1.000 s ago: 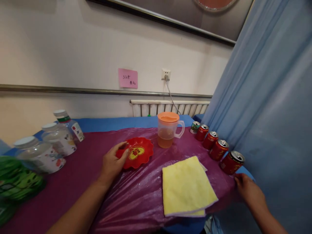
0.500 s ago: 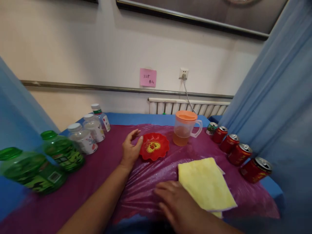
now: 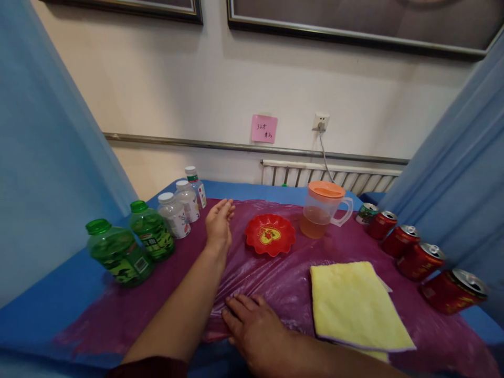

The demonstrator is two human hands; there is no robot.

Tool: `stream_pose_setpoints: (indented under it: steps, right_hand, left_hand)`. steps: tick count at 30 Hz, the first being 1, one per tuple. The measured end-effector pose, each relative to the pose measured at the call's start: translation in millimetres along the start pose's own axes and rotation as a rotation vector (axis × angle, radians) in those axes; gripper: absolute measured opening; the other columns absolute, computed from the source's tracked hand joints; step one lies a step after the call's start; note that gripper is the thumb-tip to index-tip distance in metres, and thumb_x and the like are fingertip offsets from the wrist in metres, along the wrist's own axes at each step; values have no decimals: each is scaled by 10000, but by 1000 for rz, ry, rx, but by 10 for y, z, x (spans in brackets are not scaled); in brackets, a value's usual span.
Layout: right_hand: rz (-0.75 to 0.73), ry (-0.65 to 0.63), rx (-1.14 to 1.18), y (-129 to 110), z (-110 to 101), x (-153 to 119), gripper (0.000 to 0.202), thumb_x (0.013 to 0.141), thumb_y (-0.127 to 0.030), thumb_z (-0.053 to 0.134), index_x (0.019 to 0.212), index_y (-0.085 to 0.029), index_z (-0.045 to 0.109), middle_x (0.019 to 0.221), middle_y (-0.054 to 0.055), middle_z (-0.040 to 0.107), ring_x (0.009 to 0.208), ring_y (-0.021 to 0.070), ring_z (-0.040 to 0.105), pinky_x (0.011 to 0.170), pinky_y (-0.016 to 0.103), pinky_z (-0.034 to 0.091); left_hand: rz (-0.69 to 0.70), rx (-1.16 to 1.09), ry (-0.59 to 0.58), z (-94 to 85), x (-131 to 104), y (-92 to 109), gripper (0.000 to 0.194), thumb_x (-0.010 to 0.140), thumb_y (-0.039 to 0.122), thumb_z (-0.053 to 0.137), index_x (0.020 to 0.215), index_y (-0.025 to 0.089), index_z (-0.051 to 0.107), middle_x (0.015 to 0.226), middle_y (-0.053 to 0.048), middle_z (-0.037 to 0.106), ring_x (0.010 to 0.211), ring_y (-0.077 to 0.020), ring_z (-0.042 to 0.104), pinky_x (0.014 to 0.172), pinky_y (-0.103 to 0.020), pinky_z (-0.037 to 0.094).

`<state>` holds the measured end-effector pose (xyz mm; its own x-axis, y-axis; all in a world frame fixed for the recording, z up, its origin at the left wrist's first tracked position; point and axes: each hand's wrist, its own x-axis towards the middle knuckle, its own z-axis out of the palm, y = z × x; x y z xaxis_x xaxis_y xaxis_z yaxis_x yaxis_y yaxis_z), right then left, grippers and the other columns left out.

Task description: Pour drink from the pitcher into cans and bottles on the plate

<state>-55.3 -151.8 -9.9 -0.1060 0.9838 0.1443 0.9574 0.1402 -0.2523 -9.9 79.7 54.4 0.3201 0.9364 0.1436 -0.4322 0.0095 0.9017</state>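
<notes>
My left hand is over the purple plastic sheet, left of a red scalloped plate. Its fingers extend loosely, with nothing seen in them. Palm down near the front edge, my right hand rests on the sheet with its fingers apart and holds nothing. To the right of that hand lies a folded yellow cloth. A clear pitcher with an orange lid and amber liquid stands right of the plate.
Green bottles and clear white-capped bottles line the left side. Several cans form a row on the right. Blue curtains hang at both sides, and a radiator is behind the table.
The view has swung left, so objects appear further right. My left hand has moved away from the red plate. My right hand has moved left, away from the yellow cloth, onto the sheet.
</notes>
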Motion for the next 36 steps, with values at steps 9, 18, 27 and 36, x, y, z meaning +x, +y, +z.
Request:
stream_pose_setpoints:
  steps: [9,18,27,36]
  right_hand:
    - [32,-18,0,-42,2,12,464,1068,-352,328,1451,-140,481,1541,139,466,1395,290,457,1095,526,448]
    - [48,-31,64,-41,40,25,473,1060,-391,365,1464,-165,460,1543,136,464,1403,302,443,1119,530,418]
    - [-54,-49,286,79,-384,-226,586,972,-545,535,1455,-218,474,1548,128,451,1387,296,453,1150,493,367]
    - [222,175,637,667,-551,-578,279,985,-384,510,1036,-234,739,946,36,759,837,178,694,778,270,525]
  left_hand:
    - [-252,-48,67,-198,235,303,63,759,265,630,778,206,617,907,-65,759,789,-151,717,700,-271,536]
    - [-383,14,45,-372,24,368,20,762,176,642,771,177,660,823,-71,759,655,-122,692,606,-236,527]
    - [-419,259,-339,-473,-893,13,329,590,248,867,892,179,758,976,-125,796,842,-222,741,742,-317,565]
    - [393,882,145,-1310,-1065,745,560,774,478,701,1280,259,607,1211,-104,686,1067,-300,670,974,-481,532]
